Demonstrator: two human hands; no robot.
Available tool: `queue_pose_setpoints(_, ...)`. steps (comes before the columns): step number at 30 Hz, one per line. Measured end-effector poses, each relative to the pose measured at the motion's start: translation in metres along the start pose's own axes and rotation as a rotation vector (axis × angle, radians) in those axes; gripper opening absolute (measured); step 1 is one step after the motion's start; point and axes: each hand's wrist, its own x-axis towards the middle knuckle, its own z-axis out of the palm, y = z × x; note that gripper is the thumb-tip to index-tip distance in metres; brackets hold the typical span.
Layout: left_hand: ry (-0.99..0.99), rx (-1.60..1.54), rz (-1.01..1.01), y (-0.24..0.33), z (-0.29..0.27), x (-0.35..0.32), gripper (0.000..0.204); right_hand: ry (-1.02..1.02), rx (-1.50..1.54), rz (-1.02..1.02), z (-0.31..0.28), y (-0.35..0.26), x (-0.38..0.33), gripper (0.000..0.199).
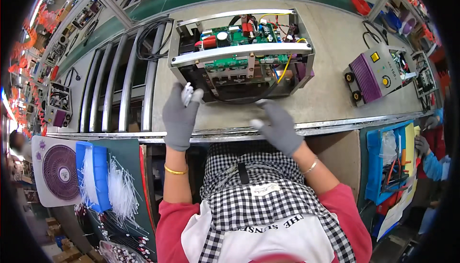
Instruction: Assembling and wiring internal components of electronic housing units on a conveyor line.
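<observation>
An open metal chassis (242,54) with green circuit boards, coloured wires and a black cable stands on the workbench in front of me. My left hand (179,116), in a grey glove, is raised at the chassis's near left corner and grips a small white bundle, likely cable ties (187,93). My right hand (278,124), also gloved, hovers over the bench edge just below the chassis's near right side, fingers spread, holding nothing.
Metal rollers (120,83) lie to the left of the chassis. A grey and purple unit (376,71) sits at the right. A blue bin and loose white cable ties (117,188) lie at lower left beside a purple fan (60,172). Another person's gloved hand (422,144) reaches toward a blue tray at right.
</observation>
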Motion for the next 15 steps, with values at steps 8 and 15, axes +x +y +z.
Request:
queue_pose_setpoints(8, 0.472, -0.181, 0.573, 0.060, -0.025, 0.055, 0.036, 0.051, 1.409, 0.213, 0.078, -0.035, 0.054, 0.041)
queue_pose_setpoints(15, 0.386, 0.217, 0.680, 0.081, 0.005, 0.092, 0.033, -0.032, 1.798, 0.310, 0.080, -0.036, 0.054, 0.056)
